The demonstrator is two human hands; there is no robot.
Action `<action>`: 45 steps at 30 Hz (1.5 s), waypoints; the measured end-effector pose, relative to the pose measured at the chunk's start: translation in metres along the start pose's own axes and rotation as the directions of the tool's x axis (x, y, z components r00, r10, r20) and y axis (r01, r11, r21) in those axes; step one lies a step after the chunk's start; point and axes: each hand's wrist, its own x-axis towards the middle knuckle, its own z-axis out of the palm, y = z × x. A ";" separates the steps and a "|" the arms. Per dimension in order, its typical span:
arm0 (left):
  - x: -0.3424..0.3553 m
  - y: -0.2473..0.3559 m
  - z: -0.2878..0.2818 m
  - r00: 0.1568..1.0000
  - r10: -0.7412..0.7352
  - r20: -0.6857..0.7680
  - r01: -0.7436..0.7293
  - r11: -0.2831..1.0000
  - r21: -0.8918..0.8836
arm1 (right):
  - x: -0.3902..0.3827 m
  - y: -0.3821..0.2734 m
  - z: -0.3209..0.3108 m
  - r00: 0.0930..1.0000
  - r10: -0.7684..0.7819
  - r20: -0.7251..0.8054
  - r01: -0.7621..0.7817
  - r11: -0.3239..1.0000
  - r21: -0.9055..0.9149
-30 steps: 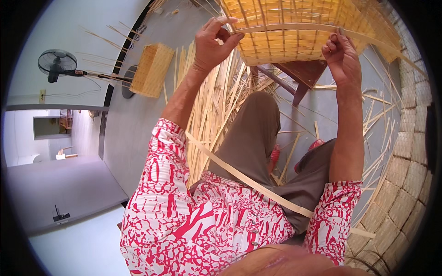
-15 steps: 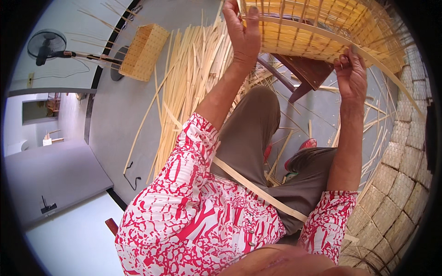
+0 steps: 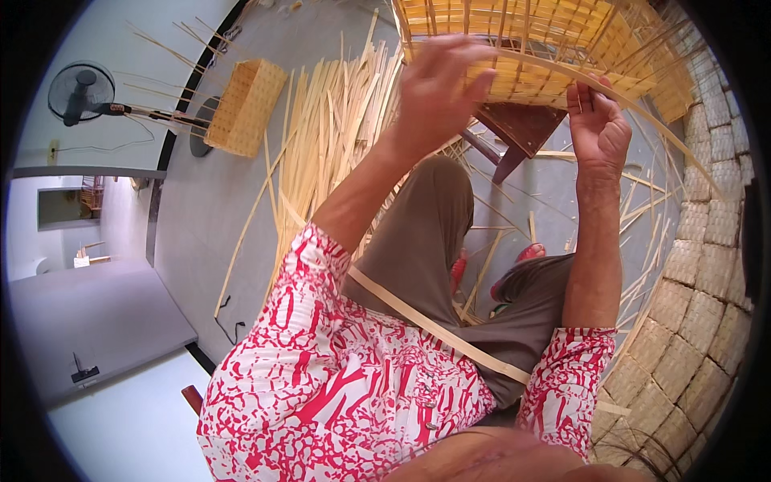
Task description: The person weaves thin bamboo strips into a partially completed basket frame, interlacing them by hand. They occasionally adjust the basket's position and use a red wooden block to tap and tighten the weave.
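Observation:
My left hand, blurred, is raised over the near side of a yellow woven basket, fingers apart. My right hand pinches a long pale bamboo strip against the basket's side, to the right. That strip runs along the side and bends down past my hand. The basket sits above a dark wooden stand in front of my knees. Another loose strip lies across my lap.
Piles of bamboo strips lie on the grey floor at left. A small woven basket with protruding strips stands beside a fan near the wall. Stacked woven straw pieces line the right side. A doorway opens at left.
My left hand moved right along the basket, then down, and its fingers have come off the basket's strip. My right hand stays pinched on the strip, shifted slightly.

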 end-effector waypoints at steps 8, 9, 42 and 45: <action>0.022 -0.004 0.037 0.964 -0.145 0.224 0.148 0.989 0.004 | -0.001 0.001 -0.013 0.976 0.205 0.069 -0.216 0.906 0.364; 0.020 -0.009 0.038 0.968 -0.133 0.215 0.151 0.986 -0.070 | -0.003 0.002 -0.012 0.974 0.211 0.081 -0.226 0.907 0.355; 0.025 -0.008 0.073 0.924 -0.333 0.187 0.342 0.940 -0.015 | -0.050 0.013 0.053 0.998 0.061 -0.024 -0.063 0.993 -0.100; 0.028 0.007 0.071 0.928 -0.297 0.225 0.291 0.955 0.062 | -0.057 0.011 0.066 0.998 -0.053 0.039 0.059 0.977 -0.207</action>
